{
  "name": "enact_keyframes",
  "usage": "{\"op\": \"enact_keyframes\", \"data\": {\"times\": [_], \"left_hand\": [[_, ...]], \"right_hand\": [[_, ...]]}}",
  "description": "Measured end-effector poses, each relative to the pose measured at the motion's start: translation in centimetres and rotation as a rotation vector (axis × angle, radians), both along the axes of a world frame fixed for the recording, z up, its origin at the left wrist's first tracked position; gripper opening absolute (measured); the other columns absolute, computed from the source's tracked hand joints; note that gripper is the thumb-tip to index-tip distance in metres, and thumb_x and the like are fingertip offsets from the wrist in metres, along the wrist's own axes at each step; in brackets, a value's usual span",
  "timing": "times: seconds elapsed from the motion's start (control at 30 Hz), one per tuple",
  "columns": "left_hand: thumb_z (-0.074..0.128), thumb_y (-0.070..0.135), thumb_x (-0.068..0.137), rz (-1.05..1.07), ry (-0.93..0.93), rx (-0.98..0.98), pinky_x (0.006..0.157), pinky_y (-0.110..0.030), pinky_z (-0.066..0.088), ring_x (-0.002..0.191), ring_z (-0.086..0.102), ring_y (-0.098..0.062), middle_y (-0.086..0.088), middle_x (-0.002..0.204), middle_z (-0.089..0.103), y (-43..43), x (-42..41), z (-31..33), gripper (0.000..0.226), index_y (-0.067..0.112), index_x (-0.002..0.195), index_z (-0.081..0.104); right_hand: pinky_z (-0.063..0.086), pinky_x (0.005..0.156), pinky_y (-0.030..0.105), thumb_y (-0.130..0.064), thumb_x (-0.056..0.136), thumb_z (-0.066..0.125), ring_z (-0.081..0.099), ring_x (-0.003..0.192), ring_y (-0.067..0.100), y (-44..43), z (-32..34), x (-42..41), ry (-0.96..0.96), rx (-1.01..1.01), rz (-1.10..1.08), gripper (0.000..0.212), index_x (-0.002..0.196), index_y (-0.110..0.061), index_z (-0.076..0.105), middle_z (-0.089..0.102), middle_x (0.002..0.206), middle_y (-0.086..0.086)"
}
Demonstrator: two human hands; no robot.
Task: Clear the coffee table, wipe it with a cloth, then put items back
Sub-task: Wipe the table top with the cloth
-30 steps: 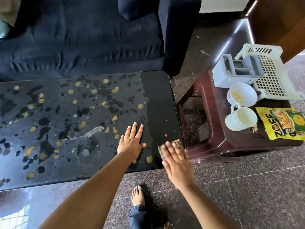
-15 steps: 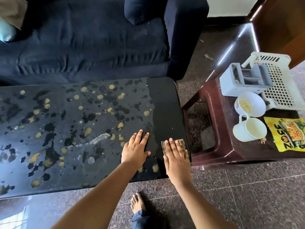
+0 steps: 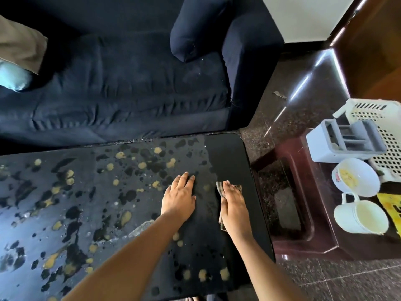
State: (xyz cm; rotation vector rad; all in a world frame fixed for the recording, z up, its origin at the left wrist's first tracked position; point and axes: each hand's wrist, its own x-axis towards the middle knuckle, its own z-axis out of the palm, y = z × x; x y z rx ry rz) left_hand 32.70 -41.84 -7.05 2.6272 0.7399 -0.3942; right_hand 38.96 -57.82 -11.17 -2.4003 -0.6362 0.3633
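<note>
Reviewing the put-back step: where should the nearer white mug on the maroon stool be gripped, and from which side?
By its handle, which juts from the far-left of the upright mug, toward the other white cup. Come in from the coffee table side. The cup sits close by, so if room is tight, pinch the open rim from above.

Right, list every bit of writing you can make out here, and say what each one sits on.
Nothing reads in full.
Yellow packet: bold black letters, cut off by the picture's right edge, unreadable.
White cup: small red and blue print on its outer wall, too blurred to read.
White mug, grey-topped box, white basket: no writing shows.
</note>
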Motion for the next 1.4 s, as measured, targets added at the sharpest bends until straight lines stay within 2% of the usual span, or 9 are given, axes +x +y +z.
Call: {"op": "enact_keyframes", "data": {"times": [0.17, 0.37, 0.57, 0.77, 0.87, 0.93, 1.17, 1.33, 1.4], "left_hand": [[0.045, 0.035, 0.098, 0.043, 0.033, 0.018, 0.12, -0.037, 0.008, 0.148, -0.002, -0.019, 0.002, 0.161, -0.002, 3.3, 3.0, -0.6, 0.071, 0.02, 0.153, 0.004], [0.049, 0.055, 0.091, 0.078, 0.206, 0.011, 0.119, -0.039, -0.001, 0.147, -0.013, -0.02, 0.0, 0.159, -0.018, 6.2, 5.8, -1.9, 0.094, 0.017, 0.152, -0.012], [0.052, 0.061, 0.086, 0.059, 0.29, 0.009, 0.118, -0.04, -0.004, 0.146, -0.019, -0.019, 0.0, 0.157, -0.026, 7.0, 6.7, -2.2, 0.106, 0.015, 0.149, -0.02], [0.051, 0.062, 0.087, 0.046, 0.303, -0.004, 0.119, -0.04, -0.004, 0.145, -0.02, -0.018, 0.0, 0.156, -0.028, 7.3, 6.6, -2.3, 0.107, 0.015, 0.148, -0.023], [0.05, 0.063, 0.086, 0.057, 0.292, 0.026, 0.119, -0.04, -0.005, 0.145, -0.019, -0.017, 0.0, 0.156, -0.026, 7.0, 6.3, -2.2, 0.107, 0.014, 0.148, -0.021], [0.047, 0.063, 0.087, 0.08, 0.287, 0.053, 0.118, -0.04, -0.007, 0.146, -0.018, -0.017, -0.001, 0.157, -0.025, 6.7, 6.2, -2.0, 0.105, 0.012, 0.148, -0.021], [0.039, 0.065, 0.089, 0.121, 0.293, 0.09, 0.114, -0.042, -0.014, 0.144, -0.023, -0.018, -0.001, 0.156, -0.026, 6.0, 5.8, -1.9, 0.1, 0.012, 0.147, -0.023], [0.034, 0.067, 0.089, 0.196, 0.266, 0.102, 0.115, -0.045, -0.012, 0.143, -0.026, -0.019, -0.002, 0.155, -0.03, 5.1, 4.9, -2.0, 0.097, 0.014, 0.146, -0.026], [0.032, 0.068, 0.089, 0.208, 0.262, 0.1, 0.116, -0.046, -0.01, 0.143, -0.025, -0.021, -0.003, 0.155, -0.03, 4.9, 4.9, -1.8, 0.097, 0.014, 0.145, -0.027]], "right_hand": [[0.021, 0.117, 0.032, -0.014, 0.1, 0.042, 0.024, 0.142, 0.018, 5.4, -0.6, 5.2, -0.051, 0.009, 0.021, 0.047, 0.146, -0.01, 0.034, 0.033, 0.152, 0.005], [0.017, 0.117, 0.04, -0.03, 0.1, 0.033, 0.022, 0.143, 0.029, 13.9, -2.1, 10.3, -0.146, -0.223, 0.059, 0.055, 0.146, -0.001, 0.027, 0.023, 0.154, 0.018], [0.012, 0.115, 0.048, -0.048, 0.092, 0.021, 0.022, 0.144, 0.015, 12.4, -1.7, 11.7, -0.354, -0.37, 0.538, 0.063, 0.148, -0.02, 0.028, 0.023, 0.155, -0.004], [-0.002, 0.116, 0.045, -0.048, 0.099, 0.024, -0.002, 0.147, 0.016, 16.4, -1.9, 12.1, -0.185, -0.444, 0.193, 0.063, 0.152, -0.02, 0.005, -0.001, 0.158, -0.006], [0.022, 0.116, 0.049, -0.046, 0.096, 0.027, 0.019, 0.145, 0.018, 15.8, -2.2, 10.4, -0.303, -0.338, 0.388, 0.059, 0.148, -0.019, 0.028, 0.025, 0.156, -0.001], [0.03, 0.112, 0.049, -0.046, 0.095, 0.029, 0.022, 0.144, 0.013, 13.1, -2.4, 11.0, -0.353, -0.326, 0.554, 0.057, 0.147, -0.024, 0.031, 0.026, 0.155, -0.007], [0.001, 0.117, 0.046, -0.045, 0.099, 0.024, -0.004, 0.147, 0.016, 16.4, -2.1, 11.6, -0.169, -0.432, 0.106, 0.059, 0.152, -0.025, 0.007, 0.002, 0.16, -0.006], [0.022, 0.115, 0.047, -0.043, 0.094, 0.033, 0.016, 0.145, 0.012, 13.4, -2.5, 10.8, -0.37, -0.301, 0.617, 0.057, 0.149, -0.029, 0.024, 0.021, 0.156, -0.01], [0.027, 0.113, 0.048, -0.044, 0.093, 0.034, 0.02, 0.144, 0.01, 10.9, -2.6, 11.7, -0.378, -0.314, 0.629, 0.056, 0.148, -0.032, 0.028, 0.024, 0.155, -0.012]]}}
